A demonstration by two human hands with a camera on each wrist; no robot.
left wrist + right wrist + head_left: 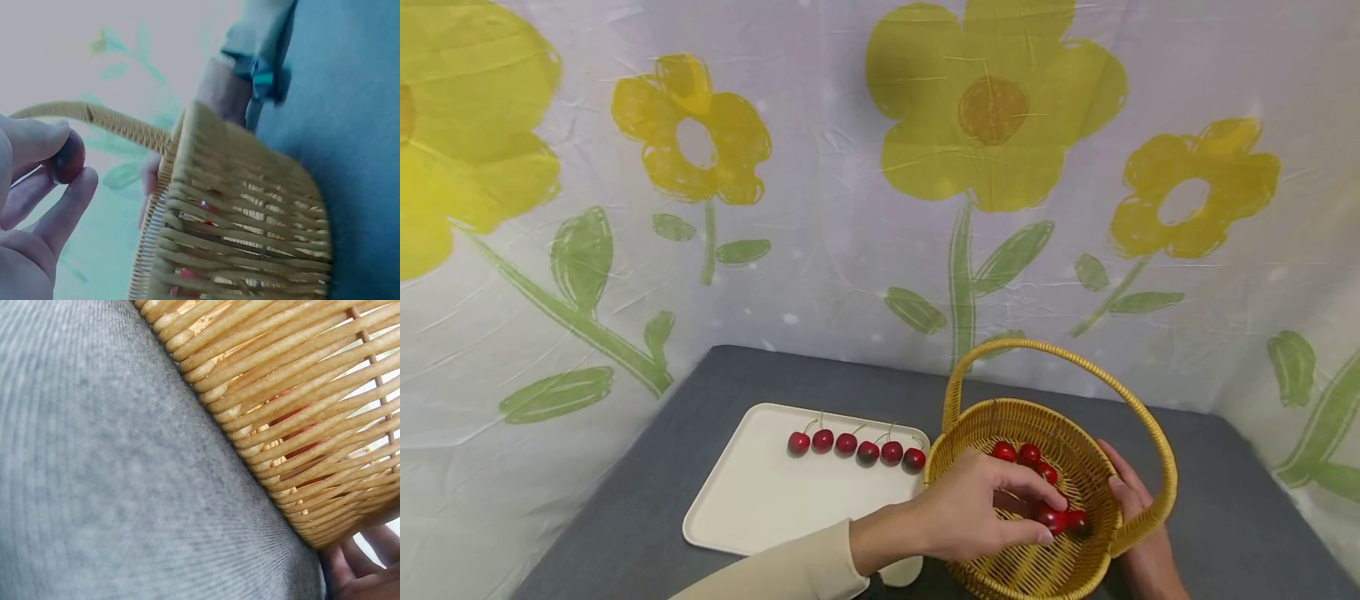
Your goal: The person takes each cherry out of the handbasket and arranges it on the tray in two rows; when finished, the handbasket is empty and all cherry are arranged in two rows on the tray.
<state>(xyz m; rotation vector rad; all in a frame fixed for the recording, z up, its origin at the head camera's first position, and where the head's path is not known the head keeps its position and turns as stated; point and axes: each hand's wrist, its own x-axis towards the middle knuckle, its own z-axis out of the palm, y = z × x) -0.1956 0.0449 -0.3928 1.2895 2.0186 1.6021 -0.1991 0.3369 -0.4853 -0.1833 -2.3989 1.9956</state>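
Note:
My left hand [951,510] is over the wicker basket [992,412], its thumb and fingers pinching a dark red cherry [67,157]. In the head view that held cherry overlaps other cherries [1078,523] inside the basket. More red cherries [1028,454] lie toward the basket's far side. My right hand [1142,521] holds the right side of the basket, fingers at the rim next to the foot of the handle. From the right wrist view, its fingers [365,556] show against the woven wall; the rest of that hand is out of frame there.
Left of the basket lies a cream tray [760,500], with several stemmed cherries [846,444] in a row along its far right part. A grey cloth [647,500] covers the table. The basket's tall handle [1075,358] arches above it. Behind hangs a flower-printed curtain [820,250].

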